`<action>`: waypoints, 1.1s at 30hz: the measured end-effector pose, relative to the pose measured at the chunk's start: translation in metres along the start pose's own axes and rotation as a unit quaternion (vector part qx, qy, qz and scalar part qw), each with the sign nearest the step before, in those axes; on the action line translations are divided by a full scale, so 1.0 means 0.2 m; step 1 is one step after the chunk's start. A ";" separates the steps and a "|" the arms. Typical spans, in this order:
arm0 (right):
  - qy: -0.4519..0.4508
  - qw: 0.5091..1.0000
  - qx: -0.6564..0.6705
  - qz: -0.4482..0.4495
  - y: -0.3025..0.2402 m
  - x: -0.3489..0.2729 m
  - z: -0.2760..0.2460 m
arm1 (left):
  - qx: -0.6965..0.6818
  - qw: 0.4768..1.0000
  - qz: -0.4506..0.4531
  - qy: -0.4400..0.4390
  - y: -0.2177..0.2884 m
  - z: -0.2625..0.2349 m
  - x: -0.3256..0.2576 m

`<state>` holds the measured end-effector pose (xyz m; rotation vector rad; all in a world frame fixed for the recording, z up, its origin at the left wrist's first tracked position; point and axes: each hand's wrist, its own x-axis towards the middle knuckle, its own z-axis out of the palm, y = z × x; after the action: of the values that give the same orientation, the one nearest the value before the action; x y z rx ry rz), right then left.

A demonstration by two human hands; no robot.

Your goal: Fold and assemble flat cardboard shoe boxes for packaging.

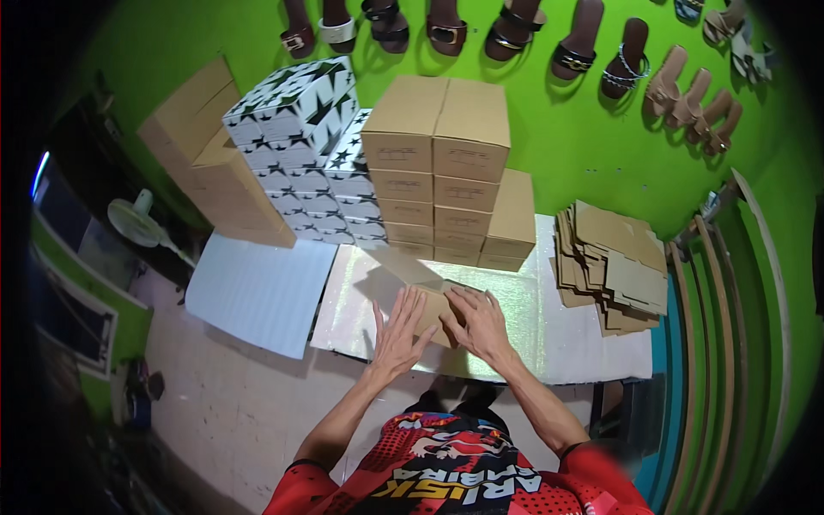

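A small brown cardboard box [434, 311] with a raised flap [403, 268] stands on the table in front of me. My left hand [398, 336] rests against the box's left side, open, its fingers stretched and spread. On the other side, my right hand [479, 324] curves round the right edge, with fingers and thumb bent onto the cardboard. The box's underside and part of its walls are hidden by my hands.
Behind the box rise stacked brown boxes [470, 159] and white boxes with black stars [296, 107]. Flattened cardboard [618, 232] is piled on the table's right. A large carton [227, 193] and a fan [137, 223] stand left. Sandals [446, 34] hang on the green wall.
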<state>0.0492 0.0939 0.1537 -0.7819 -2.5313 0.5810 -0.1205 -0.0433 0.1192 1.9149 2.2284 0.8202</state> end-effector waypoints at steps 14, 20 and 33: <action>-0.099 0.993 -0.052 -0.039 -0.12 -0.09 0.36 | -0.246 0.924 -0.293 0.022 -0.37 -0.02 -0.24; -0.057 0.988 -0.087 0.116 0.15 -0.10 0.53 | -0.225 0.924 -0.308 -0.036 -0.63 0.24 -0.33; -0.033 0.976 -0.051 0.211 0.49 -0.54 0.40 | -0.145 0.984 -0.065 -0.076 -0.40 0.50 -0.14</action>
<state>0.1322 0.0815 0.0085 -1.3766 -2.4786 0.6206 -0.1461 -0.0416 -0.0093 1.6248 1.9945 0.8888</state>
